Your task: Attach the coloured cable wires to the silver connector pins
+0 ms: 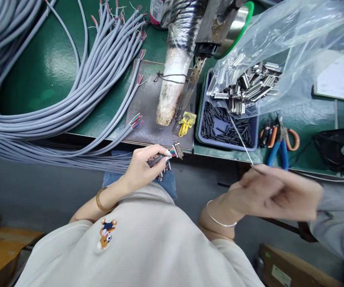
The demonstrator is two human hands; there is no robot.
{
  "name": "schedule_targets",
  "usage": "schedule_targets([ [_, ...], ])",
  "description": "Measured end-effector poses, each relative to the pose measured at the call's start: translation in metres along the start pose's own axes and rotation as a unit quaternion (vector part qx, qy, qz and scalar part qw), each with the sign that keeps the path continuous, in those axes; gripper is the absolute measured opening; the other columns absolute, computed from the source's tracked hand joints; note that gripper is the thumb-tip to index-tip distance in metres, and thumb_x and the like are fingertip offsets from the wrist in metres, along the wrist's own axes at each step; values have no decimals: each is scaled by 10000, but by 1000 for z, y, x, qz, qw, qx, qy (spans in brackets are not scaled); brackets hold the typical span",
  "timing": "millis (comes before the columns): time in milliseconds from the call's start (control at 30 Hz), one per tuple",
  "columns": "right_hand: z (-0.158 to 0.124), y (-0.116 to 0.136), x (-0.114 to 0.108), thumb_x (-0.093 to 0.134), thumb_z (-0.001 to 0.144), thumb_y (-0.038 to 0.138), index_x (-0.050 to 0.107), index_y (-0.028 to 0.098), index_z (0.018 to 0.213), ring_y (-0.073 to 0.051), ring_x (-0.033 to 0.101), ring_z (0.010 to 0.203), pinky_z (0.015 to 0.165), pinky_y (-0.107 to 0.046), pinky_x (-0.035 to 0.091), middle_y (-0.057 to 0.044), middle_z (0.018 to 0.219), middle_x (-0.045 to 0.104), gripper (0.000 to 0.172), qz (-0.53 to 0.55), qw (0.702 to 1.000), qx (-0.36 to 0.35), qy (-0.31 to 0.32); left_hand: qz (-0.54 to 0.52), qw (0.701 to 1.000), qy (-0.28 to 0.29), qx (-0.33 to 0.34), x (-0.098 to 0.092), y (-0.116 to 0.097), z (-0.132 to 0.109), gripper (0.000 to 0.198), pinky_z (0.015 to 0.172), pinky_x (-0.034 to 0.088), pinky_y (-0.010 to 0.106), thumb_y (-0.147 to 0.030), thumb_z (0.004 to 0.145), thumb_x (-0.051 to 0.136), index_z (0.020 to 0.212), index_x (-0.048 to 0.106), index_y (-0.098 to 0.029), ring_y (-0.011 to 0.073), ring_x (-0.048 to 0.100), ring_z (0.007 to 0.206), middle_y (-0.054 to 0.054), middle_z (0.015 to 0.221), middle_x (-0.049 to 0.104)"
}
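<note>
My left hand [145,164] is pinched around the end of a grey cable [157,160]. Thin coloured wires run from that end to a metal multi-pin connector [177,150] just past my fingertips, at the bench's front edge. My right hand [275,193], smeared by motion, is closed on a thin silvery rod [243,144] that slants up toward a blue-grey tray [226,145]. Small black sleeves [216,126] fill the front of this tray. Above them, many metal connectors [251,85] lie in a clear plastic bag.
Grey cables [79,105] with stripped ends cover the bench's left. A soldering iron [191,85] and a foil-wrapped tube [174,75] point down over a metal plate, beside a yellow clip [185,123]. Blue-and-orange pliers [279,143] and a black device [341,149] lie right.
</note>
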State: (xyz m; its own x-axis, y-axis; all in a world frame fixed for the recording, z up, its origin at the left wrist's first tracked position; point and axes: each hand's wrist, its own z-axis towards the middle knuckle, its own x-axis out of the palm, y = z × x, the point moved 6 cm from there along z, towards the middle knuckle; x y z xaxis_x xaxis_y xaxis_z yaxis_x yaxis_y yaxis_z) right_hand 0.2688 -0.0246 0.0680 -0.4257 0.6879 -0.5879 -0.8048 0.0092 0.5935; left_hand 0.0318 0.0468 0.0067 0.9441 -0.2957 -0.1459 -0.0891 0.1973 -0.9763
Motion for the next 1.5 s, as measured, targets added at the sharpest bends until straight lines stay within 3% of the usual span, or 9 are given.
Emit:
schedule_targets([
  [33,5,4,-4,507,1008,539,737,225,779,-140,473,445,495,-311,333,10,505,525,452,-33,997,-27,-60,-17,1000,1,-20,0,2,-1,70,603,478,214,-130,843,656,845,722,-152,99,625,633,31,761,734],
  [200,42,-34,46,683,960,377,805,201,923,-188,671,702,635,-331,410,-87,867,783,217,-158,977,-88,111,-175,970,36,-162,6,16,-2,114,469,428,183,-233,791,735,829,664,-153,59,518,462,-32,595,617],
  [333,65,-80,67,872,799,401,774,213,737,-149,535,557,591,-348,337,-82,750,753,221,-132,974,-85,164,-271,933,63,-228,8,25,-3,181,432,434,179,-251,745,772,836,648,-155,62,512,415,-46,538,599],
  [533,83,-94,81,949,664,188,744,205,655,-105,481,509,591,-329,306,-23,640,701,205,-122,963,-33,240,-350,907,48,-229,6,31,-2,187,420,456,189,-247,726,783,833,671,-143,64,565,433,-5,683,684],
  [633,85,-83,78,930,666,154,729,195,665,-83,461,476,582,-326,329,2,585,644,205,-108,972,-9,208,-374,895,54,-235,7,32,-3,239,449,505,200,-284,741,819,855,664,-143,81,620,465,6,721,710],
  [800,57,-32,44,777,845,215,707,171,813,-109,589,566,504,-271,365,-46,734,677,89,53,998,13,37,-372,898,57,-227,9,35,-1,330,416,475,181,-351,762,863,886,639,-143,88,643,472,38,787,759],
  [1000,4,35,56,729,901,241,746,210,855,-71,444,489,426,-242,303,-13,824,711,58,198,957,-1,212,-322,925,32,-197,11,30,5,363,437,488,180,-407,770,866,880,645,-140,78,635,486,70,828,791],
  [1200,-7,46,68,661,971,241,696,203,811,-90,466,545,517,-261,378,14,742,663,168,175,967,-24,181,-231,958,6,-172,11,22,4,265,462,486,178,-371,817,821,897,720,-140,88,617,490,-11,589,673],
  [1500,-6,45,68,662,967,209,664,203,786,-83,413,521,519,-259,361,36,706,614,181,161,968,-38,187,-181,974,-12,-133,13,15,7,151,543,538,183,-269,810,782,854,747,-129,76,628,537,18,718,716],
])
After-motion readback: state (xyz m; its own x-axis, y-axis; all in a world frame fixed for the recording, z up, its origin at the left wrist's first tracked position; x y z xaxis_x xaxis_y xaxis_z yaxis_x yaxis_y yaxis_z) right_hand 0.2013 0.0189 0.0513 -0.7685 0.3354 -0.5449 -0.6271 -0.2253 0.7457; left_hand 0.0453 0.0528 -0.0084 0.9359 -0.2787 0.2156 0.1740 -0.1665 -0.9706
